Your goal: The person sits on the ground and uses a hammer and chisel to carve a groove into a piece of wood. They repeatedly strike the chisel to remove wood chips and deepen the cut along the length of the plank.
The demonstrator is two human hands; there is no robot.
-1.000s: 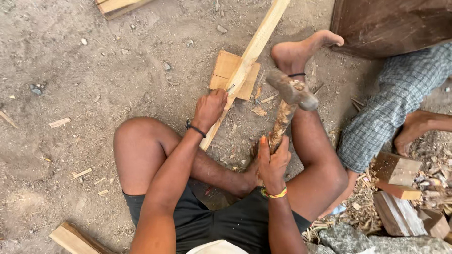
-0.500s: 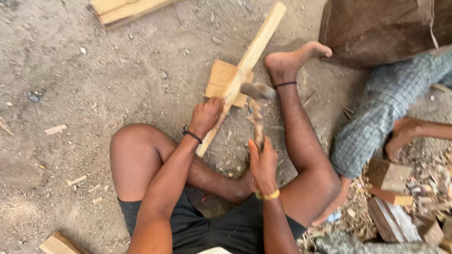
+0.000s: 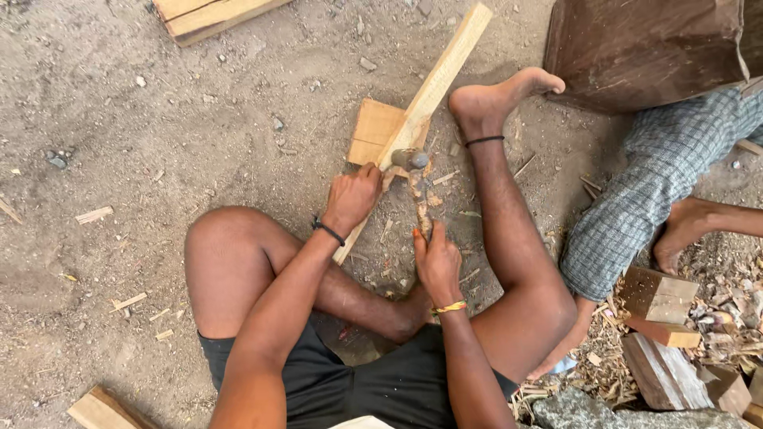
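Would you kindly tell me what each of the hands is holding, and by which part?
The right hand grips a hammer by the lower end of its rough wooden handle. The left hand holds the long wooden strip near its lower end.

The single head-worn camera looked steeply down, close above the wooden slat (image 3: 421,107), its wearer's lap at the frame's bottom edge.

Outdoor woodworking yard, bare dirt ground (image 3: 159,143), wood offcuts (image 3: 660,306) and shavings (image 3: 715,310) at four o'clock, plank (image 3: 211,14) at eleven o'clock
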